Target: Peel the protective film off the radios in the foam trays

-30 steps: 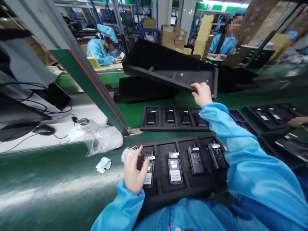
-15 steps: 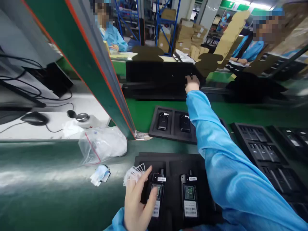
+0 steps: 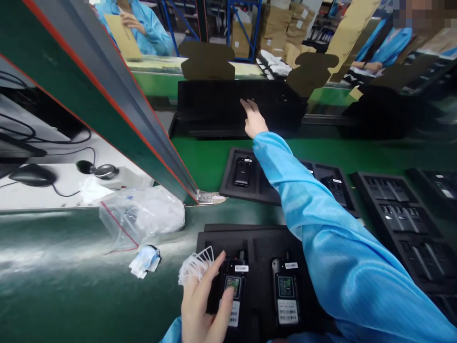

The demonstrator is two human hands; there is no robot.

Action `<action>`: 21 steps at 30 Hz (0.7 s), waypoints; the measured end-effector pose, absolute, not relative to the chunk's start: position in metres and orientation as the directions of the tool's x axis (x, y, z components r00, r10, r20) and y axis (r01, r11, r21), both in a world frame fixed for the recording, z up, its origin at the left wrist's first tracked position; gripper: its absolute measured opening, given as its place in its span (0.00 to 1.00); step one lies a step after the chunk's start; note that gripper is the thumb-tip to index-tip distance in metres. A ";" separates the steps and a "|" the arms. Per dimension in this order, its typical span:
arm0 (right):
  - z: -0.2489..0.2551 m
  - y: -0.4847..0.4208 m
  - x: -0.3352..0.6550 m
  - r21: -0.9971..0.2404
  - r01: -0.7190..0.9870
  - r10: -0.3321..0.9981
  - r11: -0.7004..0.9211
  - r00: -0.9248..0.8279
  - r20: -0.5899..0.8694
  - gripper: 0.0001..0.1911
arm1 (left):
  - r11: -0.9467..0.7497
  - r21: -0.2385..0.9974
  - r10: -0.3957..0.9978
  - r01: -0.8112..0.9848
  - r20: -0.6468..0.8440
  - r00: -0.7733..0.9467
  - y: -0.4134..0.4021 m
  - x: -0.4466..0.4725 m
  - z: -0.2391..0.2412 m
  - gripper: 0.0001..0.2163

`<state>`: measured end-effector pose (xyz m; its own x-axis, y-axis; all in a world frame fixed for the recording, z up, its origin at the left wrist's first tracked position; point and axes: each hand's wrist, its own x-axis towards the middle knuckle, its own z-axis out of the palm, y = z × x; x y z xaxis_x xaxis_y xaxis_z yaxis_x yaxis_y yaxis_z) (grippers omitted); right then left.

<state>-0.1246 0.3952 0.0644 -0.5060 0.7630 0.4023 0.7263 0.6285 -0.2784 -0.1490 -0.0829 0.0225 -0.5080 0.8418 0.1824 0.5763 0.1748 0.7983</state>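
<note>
My right hand (image 3: 254,120) reaches far forward, fingers stretched out flat against the stack of black foam trays (image 3: 221,107) at the back of the belt. My left hand (image 3: 203,305) is low at the front, thumb resting on a black handheld radio (image 3: 233,290) in the near foam tray (image 3: 260,247), with a small bunch of white plastic pieces (image 3: 194,265) pinched in its fingers. A second radio (image 3: 285,295) lies in the slot to the right.
Another tray (image 3: 264,178) with small black devices lies beyond the near one. More trays (image 3: 400,209) fill the right side. A clear plastic bag (image 3: 143,216) and a small white-blue wrapper (image 3: 144,261) lie on the green belt. A slanted green post (image 3: 117,109) stands left. Other workers sit behind.
My right hand slid left along the far tray stack and its fingers opened flat. The view tilted down a little. My left hand stayed on the radio.
</note>
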 end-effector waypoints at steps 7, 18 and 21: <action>0.077 0.405 -0.141 -0.218 0.802 0.813 0.556 -0.470 0.343 0.28 | 0.201 0.799 0.829 0.567 0.170 -0.533 -0.080 -0.148 0.024 0.24; 0.078 0.408 -0.157 -0.204 0.897 0.880 0.393 -0.303 0.365 0.23 | 0.185 0.740 0.841 0.647 0.222 -0.494 -0.079 -0.154 0.014 0.27; 0.078 0.412 -0.156 -0.243 0.891 0.885 0.384 -0.280 0.373 0.22 | 0.187 0.715 0.834 0.674 0.248 -0.494 -0.079 -0.153 0.011 0.26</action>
